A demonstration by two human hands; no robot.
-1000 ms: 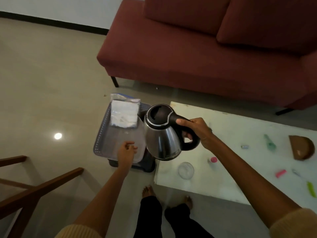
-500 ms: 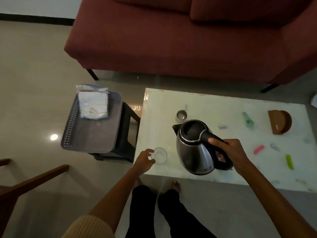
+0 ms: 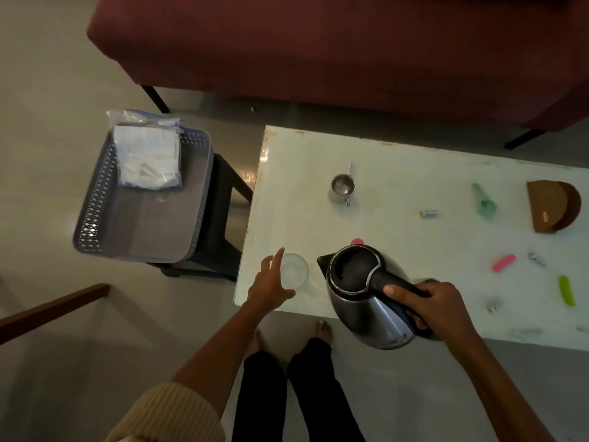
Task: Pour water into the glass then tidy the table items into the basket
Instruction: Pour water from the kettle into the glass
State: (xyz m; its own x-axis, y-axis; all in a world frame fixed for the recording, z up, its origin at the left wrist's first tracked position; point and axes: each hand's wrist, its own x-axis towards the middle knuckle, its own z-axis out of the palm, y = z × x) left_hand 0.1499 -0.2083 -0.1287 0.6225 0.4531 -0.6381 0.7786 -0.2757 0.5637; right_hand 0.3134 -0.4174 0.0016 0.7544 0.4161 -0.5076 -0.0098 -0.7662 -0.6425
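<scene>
A clear glass (image 3: 294, 271) stands near the front left corner of the white table (image 3: 414, 161). My left hand (image 3: 269, 283) cups its left side, finger and thumb around it. My right hand (image 3: 430, 307) grips the black handle of a steel kettle (image 3: 360, 282), held tilted just right of the glass with its spout pointing at the rim. No water stream shows. A grey perforated basket (image 3: 95, 218) sits on a black stool left of the table, with a plastic bag of white items (image 3: 146, 157) in it.
On the table lie a small metal cup (image 3: 342, 185), a white tube (image 3: 428, 213), a green bottle (image 3: 483, 199), a brown wooden holder (image 3: 553, 205), a pink item (image 3: 503, 262) and a green item (image 3: 566, 290). A red sofa (image 3: 318, 43) stands behind; a wooden rail (image 3: 54, 309) is at left.
The kettle moved from over the basket to the table beside the glass. My left hand left the basket and closed around the glass. The view tilted further down.
</scene>
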